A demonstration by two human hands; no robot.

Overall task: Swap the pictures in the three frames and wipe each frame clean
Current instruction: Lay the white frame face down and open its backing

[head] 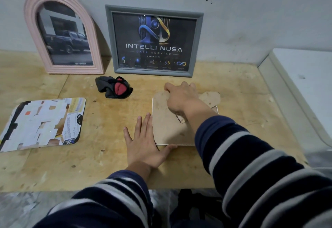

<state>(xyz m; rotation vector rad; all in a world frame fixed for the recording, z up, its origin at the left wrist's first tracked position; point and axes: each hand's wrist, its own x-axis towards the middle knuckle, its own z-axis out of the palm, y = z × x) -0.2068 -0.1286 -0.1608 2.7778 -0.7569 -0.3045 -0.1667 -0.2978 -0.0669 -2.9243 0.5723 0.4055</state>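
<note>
The left hand (143,143) lies flat on the worktop (89,170), palm down, its fingers (146,123) straight and spread, thumb against the near-left corner of a white frame (154,120) that lies face down. The right hand (181,96) reaches forward over this frame, forearm in a striped sleeve (251,159) — its fingers curl down at the far edge of the brown backing board (167,129); whether they grip the board or only press on it I cannot tell.

Three frames in all: the face-down one under the fingers, a grey rectangular frame (109,35) holding a dark logo print just beyond the right fingers, and a pink arched frame (32,35) with a pickup-truck picture far left of it, both leaning on the wall (251,21). One black-and-red cloth (115,87) lies left of the right fingers. One loose rounded-corner picture (45,123) lies flat, well left of the left fingers.
</note>
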